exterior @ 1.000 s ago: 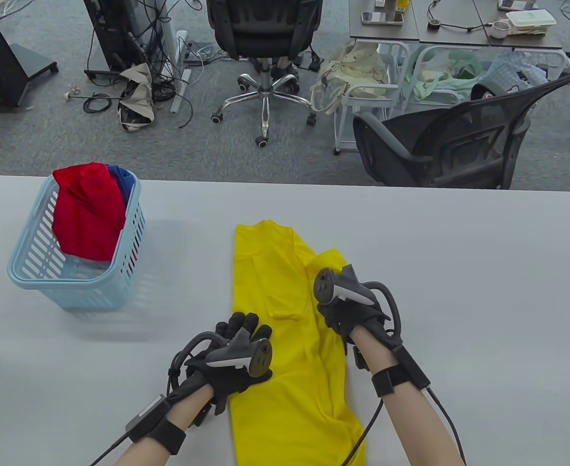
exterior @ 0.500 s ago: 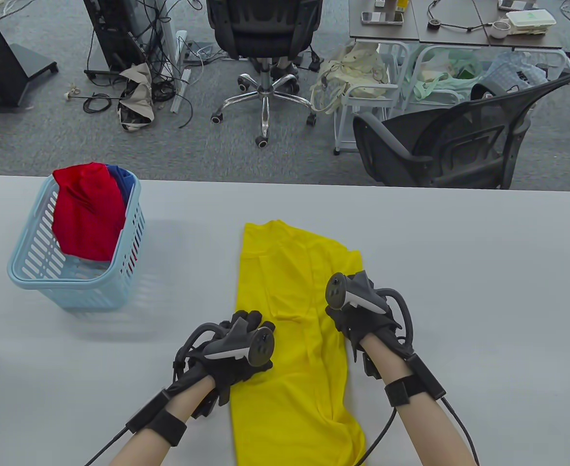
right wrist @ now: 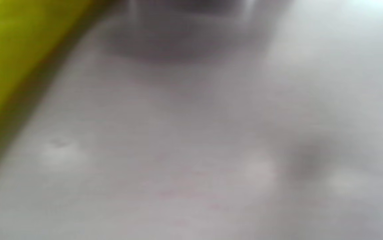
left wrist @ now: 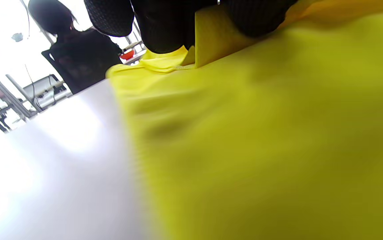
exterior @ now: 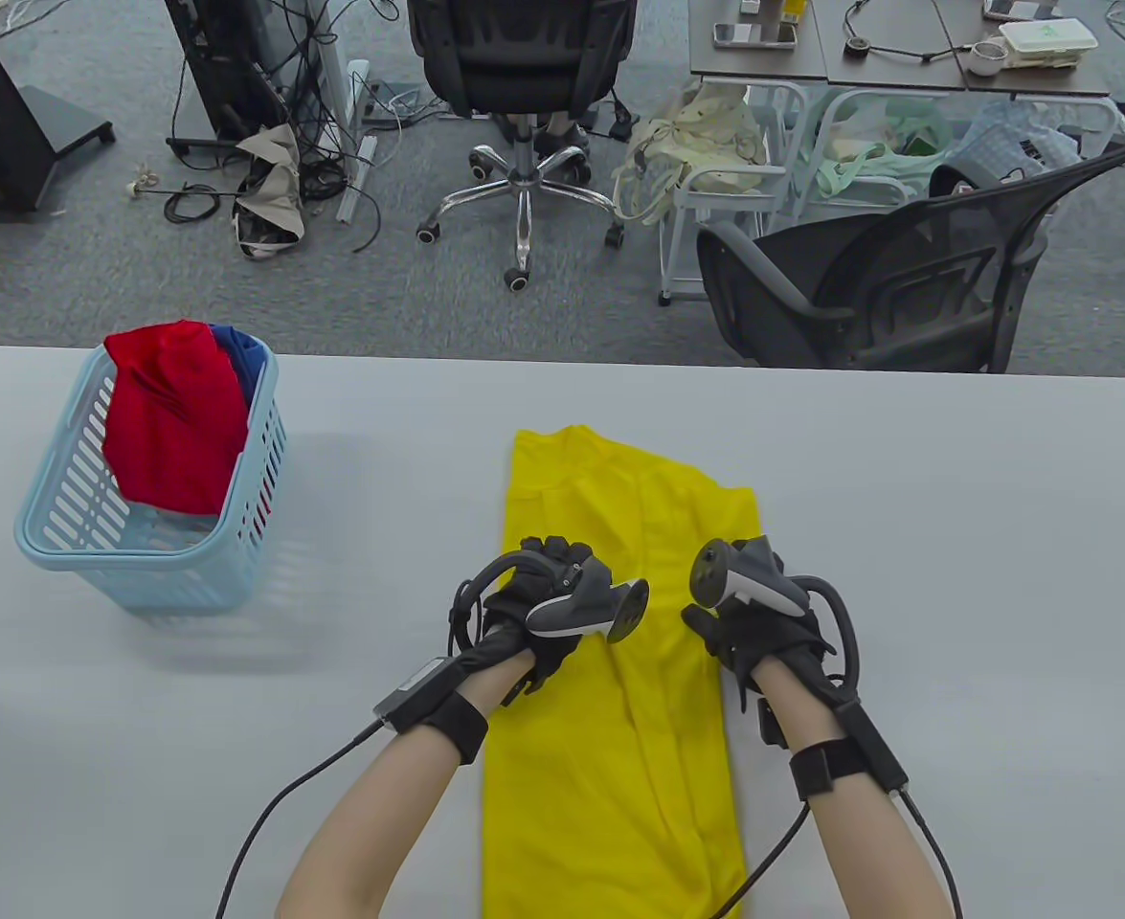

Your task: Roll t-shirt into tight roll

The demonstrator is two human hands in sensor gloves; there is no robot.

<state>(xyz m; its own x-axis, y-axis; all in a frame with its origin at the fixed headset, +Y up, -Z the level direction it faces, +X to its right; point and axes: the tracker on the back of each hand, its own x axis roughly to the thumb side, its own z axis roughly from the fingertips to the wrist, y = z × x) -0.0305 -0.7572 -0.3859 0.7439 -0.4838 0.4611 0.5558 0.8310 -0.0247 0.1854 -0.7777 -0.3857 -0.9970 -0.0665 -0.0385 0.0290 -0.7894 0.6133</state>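
A yellow t-shirt (exterior: pixel 619 670), folded into a long narrow strip, lies lengthwise on the grey table (exterior: pixel 955 574), its near end running off the bottom of the table view. Over the last second the strip has slid to the right and straightened, its far right corner, bunched a second ago, now lying flat. The left hand (exterior: pixel 533 613) has moved up along the strip's left edge, its fingers curled onto the cloth (the left wrist view shows fingertips (left wrist: pixel 164 30) on the fabric, apparently pinching a fold). The right hand (exterior: pixel 763 632) sits at the right edge; whether it grips the shirt cannot be told, its own view being a blur. The squaring-up appears nearly done; no roll has yet begun. A blue basket (exterior: pixel 74 546) of red and blue clothes stands well apart at left.
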